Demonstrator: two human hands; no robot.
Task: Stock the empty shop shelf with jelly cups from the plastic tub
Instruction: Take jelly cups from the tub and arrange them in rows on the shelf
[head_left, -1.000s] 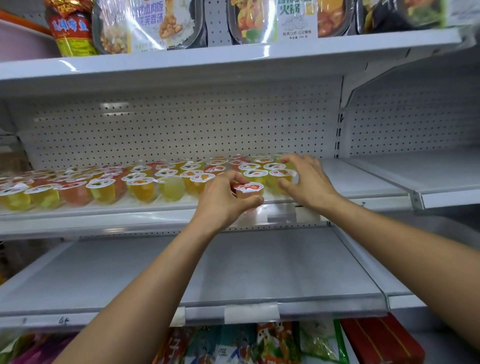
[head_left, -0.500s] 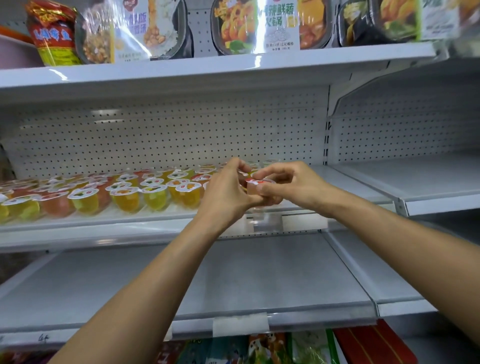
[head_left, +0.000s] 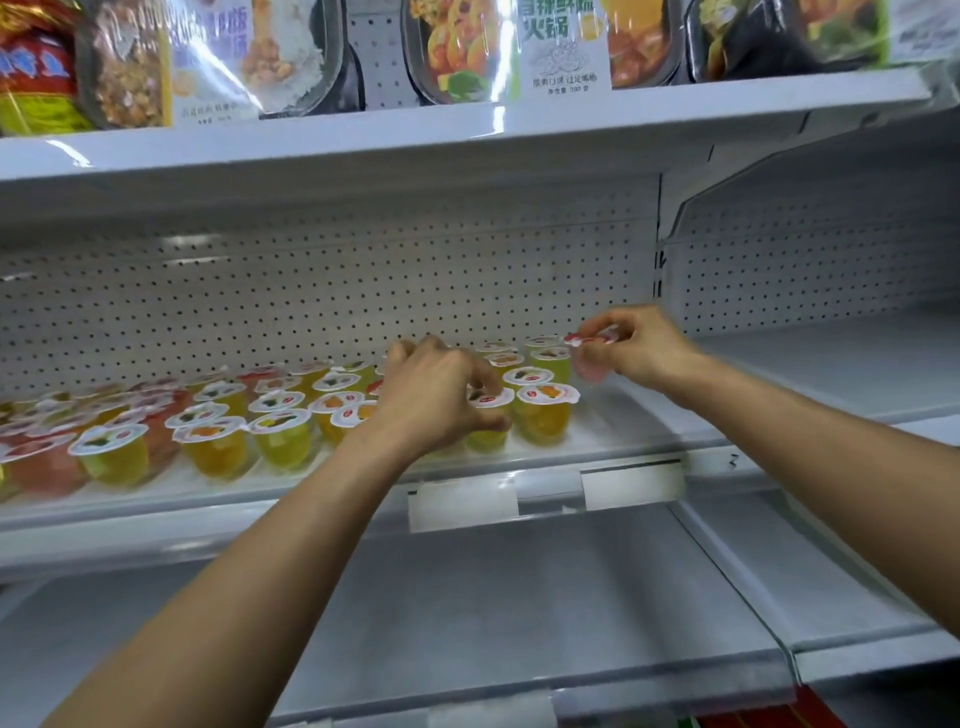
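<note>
Rows of jelly cups (head_left: 280, 436) in yellow, green, orange and red fill the left and middle of the white middle shelf (head_left: 628, 423). My left hand (head_left: 434, 400) lies over the right end of the front rows. Its curled fingers and thumb close on a yellow-green jelly cup (head_left: 488, 415). My right hand (head_left: 641, 348) is held just right of the rows, above the shelf's bare end. It pinches a pale red jelly cup (head_left: 589, 358) by its rim. The plastic tub is out of view.
Boxed ready meals (head_left: 457, 47) stand on the shelf above. A lower shelf (head_left: 519, 597) juts out beneath my forearms, with blank price tags (head_left: 462, 504) on the rail. Another shelf bay (head_left: 831, 364) is at the right. A perforated back panel closes the rear.
The red cup has gone from between both hands into my right hand, which moved right and up. My left hand dropped onto the front row of cups.
</note>
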